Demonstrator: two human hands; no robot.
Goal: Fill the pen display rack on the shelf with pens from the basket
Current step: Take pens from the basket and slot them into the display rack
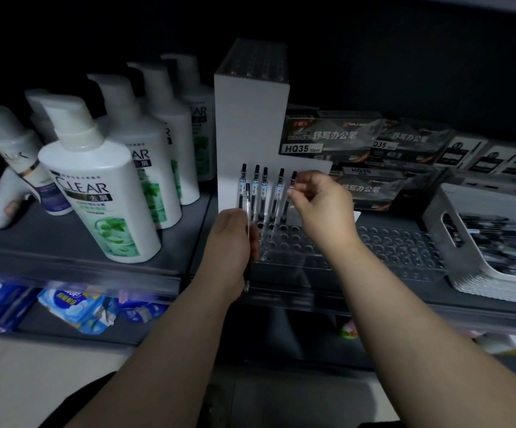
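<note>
The left hand (230, 242) is curled round a clear-barrelled pen (247, 208), held nearly upright; the pen's cap shows above the knuckles and its tip pokes out below the wrist. The right hand (321, 205) sits just right of it and a little higher, thumb and fingertips pinching the upper end of a second pen (292, 178); that pen leans slightly, its lower end down at the back row of the pen display rack (300, 251). The rack is a clear tray of round holes with a white back panel, lying directly under and between both hands on the shelf (65, 239); four more pens (265, 186) stand in its back row, just left of the right hand's fingertips. The basket (442, 230) is well off to the right of the right hand, with a heap of pens (507, 242) inside. Shampoo bottles (96, 186) stand left of the left hand; dark pen boxes (327, 134) are stacked beyond the right hand.
</note>
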